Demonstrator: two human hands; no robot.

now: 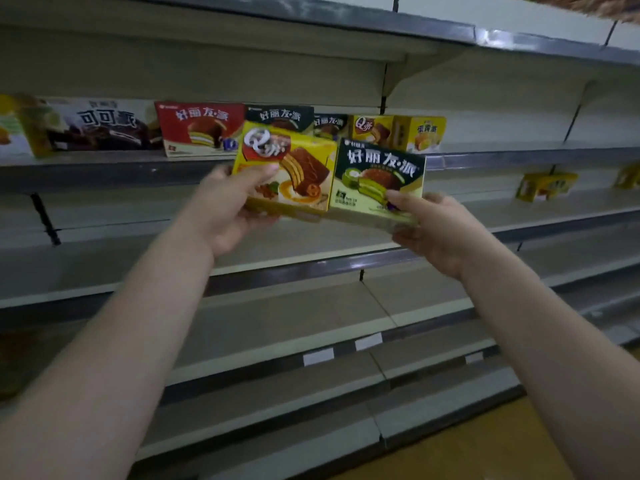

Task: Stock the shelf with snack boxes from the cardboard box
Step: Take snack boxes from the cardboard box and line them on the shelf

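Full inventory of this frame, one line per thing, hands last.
Yellow cardboard snack box with chocolate cake picture: 1, yellow, held in front of the shelf, in the left grip.
Dark green cardboard snack box with green pie picture: 1, dark green and pale green, held beside the yellow one, in the right grip.
Stocked snack boxes: about seven visible, red, black, dark green, yellow, in a row on the upper shelf behind the held boxes.
Small yellow boxes: two visible, yellow, on the next shelf down, far right.
Grey metal shelves: several tiers, grey, filling the view.
White label tags: three, white, on a lower shelf edge.
Left hand: grips the yellow box.
Right hand: grips the green box.
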